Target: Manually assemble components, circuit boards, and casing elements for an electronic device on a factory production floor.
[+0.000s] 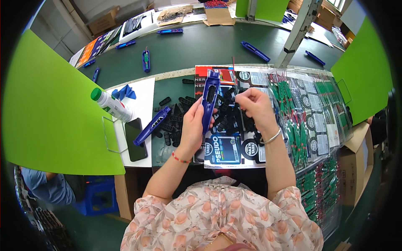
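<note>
My left hand (193,129) is closed around a long blue plastic casing (210,94), held upright with its slotted black inside showing. To its right, my right hand (256,109) is pinched at thumb and forefinger. What it pinches is too small to make out. A thin reddish strip (233,69) rises beside those fingertips; I cannot tell whether they hold it. Loose small black plastic parts (171,125) lie on both sides of my left hand. A second blue casing (151,125) lies at an angle left of that hand, across a dark phone's edge.
Green circuit boards with red wires (297,140) lie on printed sheets at right. A white bottle with a green cap (111,104) and a black phone (136,142) lie at left. Green panels (63,104) flank the bench. Several blue casings (255,51) lie on the curved green surface beyond.
</note>
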Demonstrator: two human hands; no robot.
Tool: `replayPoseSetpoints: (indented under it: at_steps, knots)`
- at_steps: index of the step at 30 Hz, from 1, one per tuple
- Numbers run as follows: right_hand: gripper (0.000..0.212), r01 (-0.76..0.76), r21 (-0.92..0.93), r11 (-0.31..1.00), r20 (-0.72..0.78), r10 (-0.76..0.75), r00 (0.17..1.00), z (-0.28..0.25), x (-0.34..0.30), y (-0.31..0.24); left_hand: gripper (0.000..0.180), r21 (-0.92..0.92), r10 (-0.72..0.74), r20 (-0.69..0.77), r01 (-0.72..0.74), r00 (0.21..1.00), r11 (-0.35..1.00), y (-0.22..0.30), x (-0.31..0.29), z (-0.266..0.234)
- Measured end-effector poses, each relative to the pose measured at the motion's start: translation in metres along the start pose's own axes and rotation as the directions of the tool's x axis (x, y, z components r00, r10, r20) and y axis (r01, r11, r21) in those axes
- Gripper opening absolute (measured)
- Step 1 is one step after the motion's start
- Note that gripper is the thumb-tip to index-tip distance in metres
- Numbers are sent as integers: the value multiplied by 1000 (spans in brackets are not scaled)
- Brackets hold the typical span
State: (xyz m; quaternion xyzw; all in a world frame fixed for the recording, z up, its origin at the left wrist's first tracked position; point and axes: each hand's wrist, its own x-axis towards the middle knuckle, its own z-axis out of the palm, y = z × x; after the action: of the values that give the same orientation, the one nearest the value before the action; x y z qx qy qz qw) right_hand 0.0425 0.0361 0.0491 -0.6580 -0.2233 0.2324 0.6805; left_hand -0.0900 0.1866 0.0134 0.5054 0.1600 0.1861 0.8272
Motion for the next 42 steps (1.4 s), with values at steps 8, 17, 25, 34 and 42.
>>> replayPoseSetpoints:
  at_steps: [8, 17, 25, 34, 42]
  knots:
    - [23, -22, -61, 998, -23, 20, 1000, 13, -32, 22, 45, -107, 1, -62, -8, 998, 994, -26, -48, 0]
    - [16, 43, 218, 975, -53, -32, 998, 0, -47, 17, 45, -210, -86, -11, 82, 996, 974, -34, -59, -8]
    - [16, 39, 33, 999, 10, -39, 999, 31, -70, 16, 45, -322, -164, 101, 188, 981, 928, -31, -70, -6]
    - [17, 58, -33, 998, 68, -56, 996, 42, -72, 26, 44, -297, -101, 110, 130, 989, 946, -34, -67, -12]
    - [15, 63, 17, 998, 65, -64, 996, 47, -73, 24, 43, -241, -90, 69, 104, 994, 965, -31, -67, -9]
